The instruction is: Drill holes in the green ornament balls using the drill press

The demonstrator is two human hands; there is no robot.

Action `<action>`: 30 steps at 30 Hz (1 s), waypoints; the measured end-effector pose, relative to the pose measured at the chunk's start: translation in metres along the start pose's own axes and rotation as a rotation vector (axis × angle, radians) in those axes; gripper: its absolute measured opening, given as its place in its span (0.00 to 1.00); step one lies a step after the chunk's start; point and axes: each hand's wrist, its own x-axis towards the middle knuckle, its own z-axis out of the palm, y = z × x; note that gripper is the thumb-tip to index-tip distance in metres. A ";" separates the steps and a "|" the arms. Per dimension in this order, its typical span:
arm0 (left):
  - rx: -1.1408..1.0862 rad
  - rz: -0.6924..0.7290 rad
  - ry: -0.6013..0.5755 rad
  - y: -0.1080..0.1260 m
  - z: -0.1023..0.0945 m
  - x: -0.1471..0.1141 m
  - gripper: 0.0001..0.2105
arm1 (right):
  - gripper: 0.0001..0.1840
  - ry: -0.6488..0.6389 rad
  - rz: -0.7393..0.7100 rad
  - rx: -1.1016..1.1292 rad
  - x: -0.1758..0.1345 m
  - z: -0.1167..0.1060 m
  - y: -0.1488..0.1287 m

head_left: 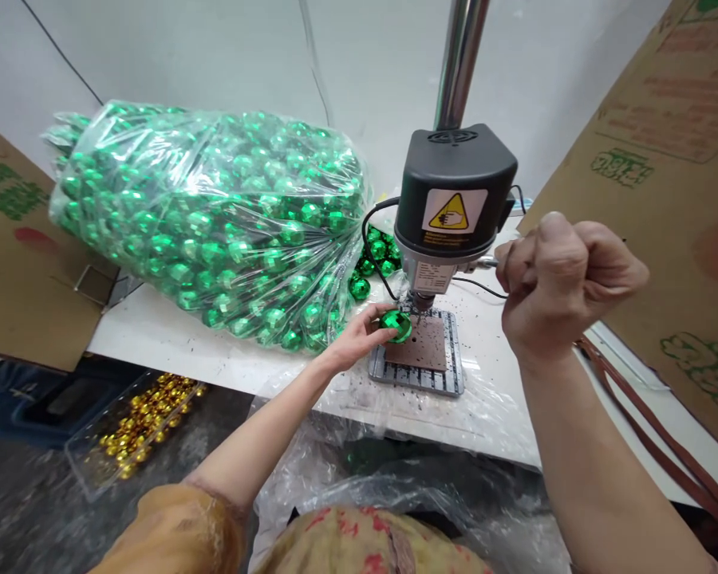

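Observation:
A shiny green faceted ball [396,326] is pinched between the thumb and fingers of my left hand [364,333]. It is held over the left part of the brown plate [426,349] on the metal base, close to the chuck [422,301] of a small black drill press [455,191]. Whether the bit touches the ball I cannot tell. My right hand [559,279] is closed in a fist at the right of the drill press, around the end of its feed lever [486,262]; the grip covers most of the lever.
A big clear bag of green balls [215,231] lies on the white table [173,355], with loose green balls [360,287] beside it. Cardboard boxes [652,199] stand at both sides. Below left, a clear bin [87,466] holds gold balls. Dark shavings surround the base.

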 end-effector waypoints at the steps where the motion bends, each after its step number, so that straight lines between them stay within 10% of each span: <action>1: 0.007 -0.004 -0.021 -0.002 0.004 0.001 0.27 | 0.26 0.003 0.004 -0.010 0.000 0.000 0.000; 30: 0.522 0.169 -0.023 -0.023 0.012 0.024 0.22 | 0.29 -0.048 -0.070 -0.136 -0.004 0.001 0.003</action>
